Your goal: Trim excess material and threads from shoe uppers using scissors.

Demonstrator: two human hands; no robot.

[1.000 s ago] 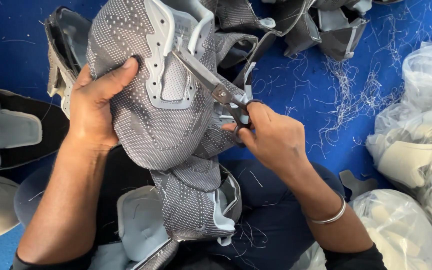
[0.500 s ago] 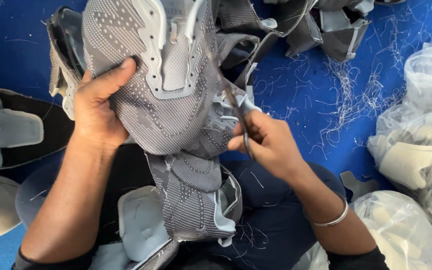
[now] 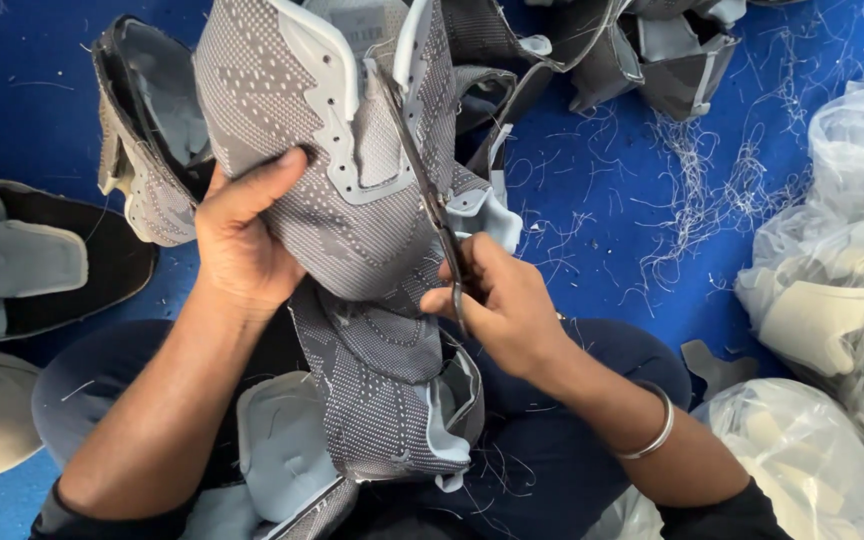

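Our right hand (image 3: pixel 512 310) grips thin scissors (image 3: pixel 427 190), blades up along the eyelet edge of the grey knit shoe upper (image 3: pixel 342 170), which our left hand (image 3: pixel 237 235) clamps above our lap. Loose threads (image 3: pixel 702 190) already litter the blue floor (image 3: pixel 592 160); more uppers (image 3: pixel 652 45) lie at its far edge, so trimming seems midway.

We see a grey knitted shoe upper (image 3: pixel 352 210) with pale dotted pattern and light grey eyelet overlays, held upright above our lap, and slim metal scissors (image 3: pixel 430 195) lying slantwise across its tongue side (blades appear closed).
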